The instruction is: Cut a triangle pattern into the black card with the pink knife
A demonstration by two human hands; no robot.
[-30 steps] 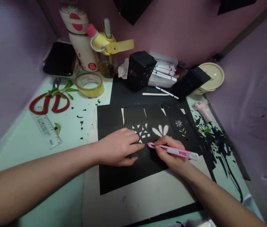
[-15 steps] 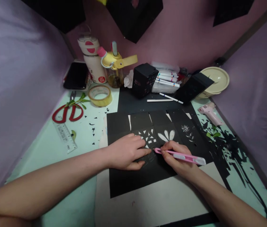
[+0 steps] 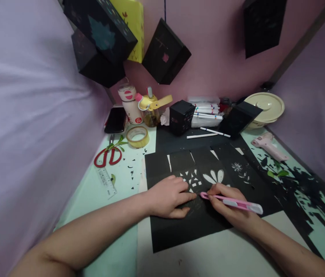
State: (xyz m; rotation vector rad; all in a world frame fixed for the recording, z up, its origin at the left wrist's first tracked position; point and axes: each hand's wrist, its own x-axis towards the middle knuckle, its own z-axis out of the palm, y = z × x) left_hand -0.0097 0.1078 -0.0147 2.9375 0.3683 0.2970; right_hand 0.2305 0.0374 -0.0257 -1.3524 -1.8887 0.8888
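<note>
View rose; right hand's (image 3: 233, 215) knife (image 3: 228, 201) beside left hand (image 3: 166, 196).

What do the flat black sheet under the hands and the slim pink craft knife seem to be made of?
The flat black sheet looks like matt paper or thin card: it lies flat and shows clean cut-out shapes. The slim pink craft knife in the right hand looks like smooth plastic, slightly glossy; its blade is hidden.

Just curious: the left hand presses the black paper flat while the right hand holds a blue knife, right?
Head view: the knife is pink, not blue. The left hand does press the black paper; the right hand holds the knife.
</note>
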